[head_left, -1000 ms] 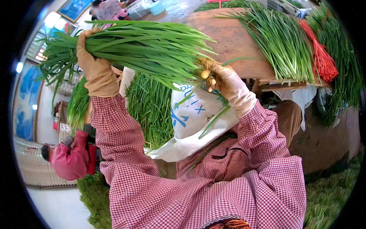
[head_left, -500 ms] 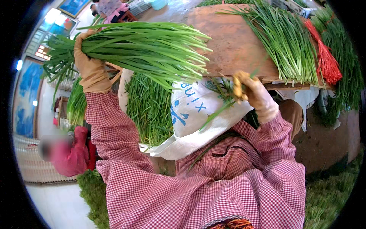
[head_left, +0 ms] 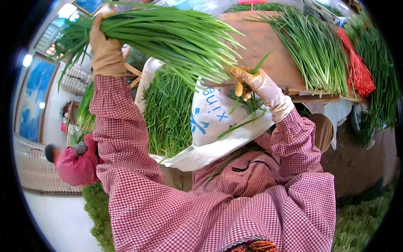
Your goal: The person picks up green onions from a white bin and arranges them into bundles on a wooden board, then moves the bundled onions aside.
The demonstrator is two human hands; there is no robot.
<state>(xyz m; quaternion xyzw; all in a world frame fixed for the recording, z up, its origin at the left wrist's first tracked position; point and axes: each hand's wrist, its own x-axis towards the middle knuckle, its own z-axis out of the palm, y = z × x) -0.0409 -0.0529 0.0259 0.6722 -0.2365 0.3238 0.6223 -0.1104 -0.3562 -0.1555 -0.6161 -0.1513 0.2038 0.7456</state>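
Observation:
My gloved left hand (head_left: pixel 105 48) is raised at the upper left, wrapped round a thick bunch of garlic chives (head_left: pixel 176 35). Their pale cut ends point right and slightly down. Just beyond those ends is my right hand (head_left: pixel 256 82), in a pale glove with yellow-stained fingertips. Its fingers are curled, and a single green chive leaf (head_left: pixel 263 61) sticks up from them. Below it, loose chive scraps (head_left: pixel 245 122) lie on a white woven sack (head_left: pixel 214 147) with blue print, spread over my lap.
More chives (head_left: pixel 168 113) fill a container in front of me. On the wooden table (head_left: pixel 268 46) lies another bunch (head_left: pixel 315 50), beside red ties (head_left: pixel 357 69). Dark green chives (head_left: pixel 378 75) hang at the far right. A person in pink (head_left: pixel 77 164) is at the left.
My left hand has lifted the chive bunch a little higher and to the right. My right hand has moved left and up, close to the bunch's pale ends.

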